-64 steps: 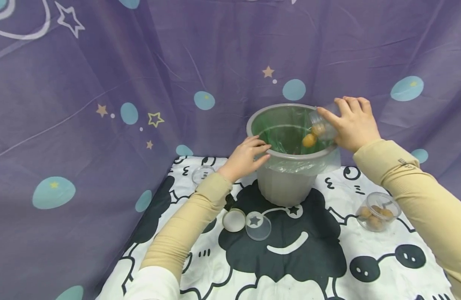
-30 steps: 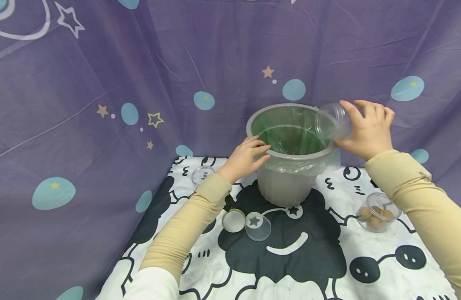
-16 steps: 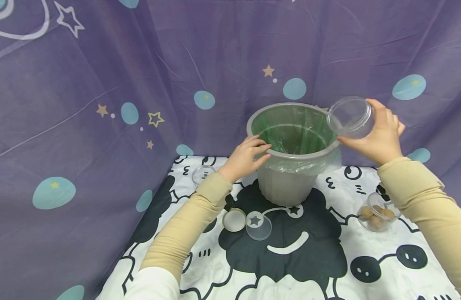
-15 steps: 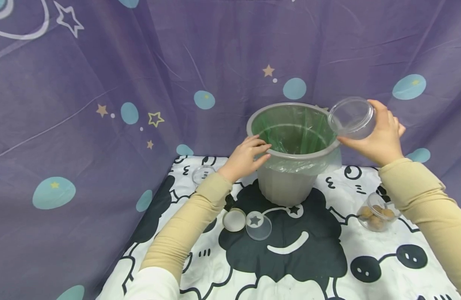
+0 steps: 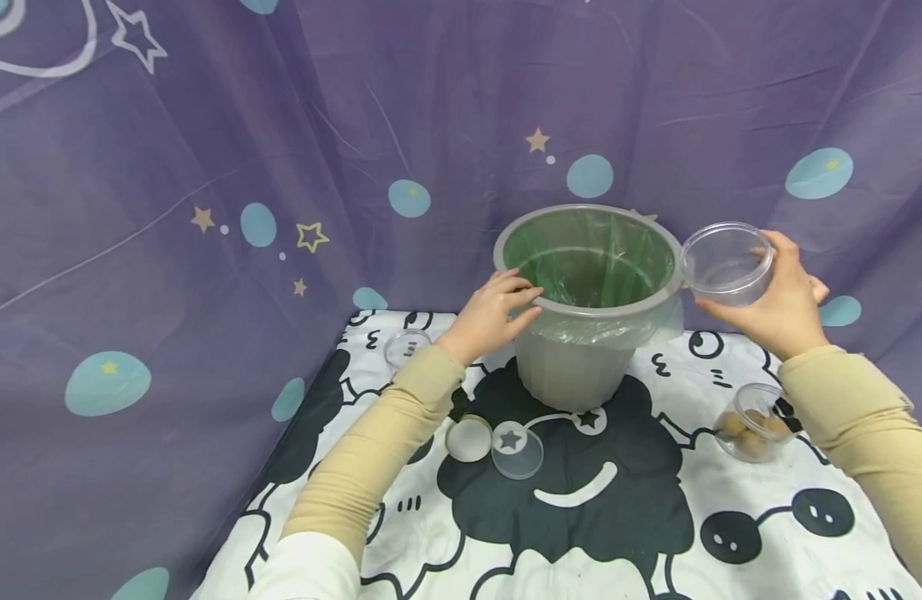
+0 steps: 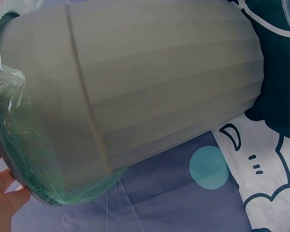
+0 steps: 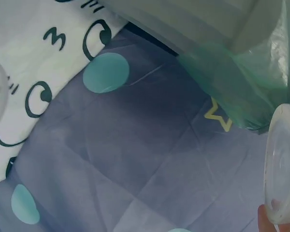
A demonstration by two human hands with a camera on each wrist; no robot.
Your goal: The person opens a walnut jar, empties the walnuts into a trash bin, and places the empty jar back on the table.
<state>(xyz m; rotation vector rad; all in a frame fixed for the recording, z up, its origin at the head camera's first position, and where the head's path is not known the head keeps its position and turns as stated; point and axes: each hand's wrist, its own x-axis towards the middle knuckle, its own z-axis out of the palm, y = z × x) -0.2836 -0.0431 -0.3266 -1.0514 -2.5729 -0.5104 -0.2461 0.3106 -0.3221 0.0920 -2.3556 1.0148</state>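
Note:
A grey trash can [image 5: 573, 367] with a green plastic liner [image 5: 618, 250] stands at the back of the cloth. At its left rim, my left hand [image 5: 491, 312] grips the edge, fingers reaching over and thumb nearer the outside; the left wrist view shows these fingertips at the lined rim. My right hand [image 5: 784, 300] holds a clear plastic jar [image 5: 726, 258] just right of the can, between thumb and fingers. This jar has its mouth up, slightly tilted, with nothing seen inside. Its base shows at the right edge of the right wrist view.
A second clear jar [image 5: 731, 446] with several brown balls stands at the right, near my right sleeve. Two round lids, one pale [image 5: 468, 439] and one clear [image 5: 517, 454], lie before the can. Another clear round piece [image 5: 407, 346] lies behind my left forearm. A purple curtain [image 5: 281, 150] hangs behind.
Yellow-orange balls were falling from the tipped jar into the can; the jar is now emptied. My right hand has drawn it right and turned it mouth up. The left hand stays put.

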